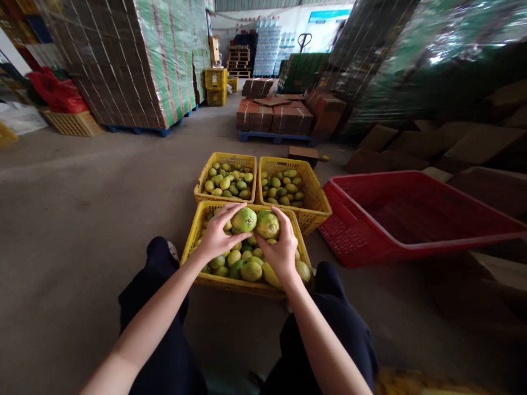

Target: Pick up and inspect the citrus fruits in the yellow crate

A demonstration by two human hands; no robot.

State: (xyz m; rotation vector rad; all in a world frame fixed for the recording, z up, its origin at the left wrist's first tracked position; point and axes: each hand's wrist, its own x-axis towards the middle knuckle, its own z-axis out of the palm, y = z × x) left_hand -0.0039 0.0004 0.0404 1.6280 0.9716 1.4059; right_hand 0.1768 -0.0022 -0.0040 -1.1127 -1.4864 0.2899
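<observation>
Just above the near yellow crate (251,286), my left hand (219,233) is closed round a greenish lemon (244,220). My right hand (280,247) grips a second lemon (268,225), green with a yellower end. The two fruits are side by side, close together or touching. Beneath them the crate holds many green and yellow lemons (251,270), some hidden by my hands. Two more yellow crates stand behind it, the back left crate (225,199) and the back right crate (317,200), both with similar fruit inside.
A red crate (349,241) sits to the right, with cardboard around it. Beyond the yellow crates are a small carton (303,154) and a blue pallet (275,137) of flattened boxes. Tall wrapped stacks rise on the left (144,66) and right (395,66). My knees flank the near crate.
</observation>
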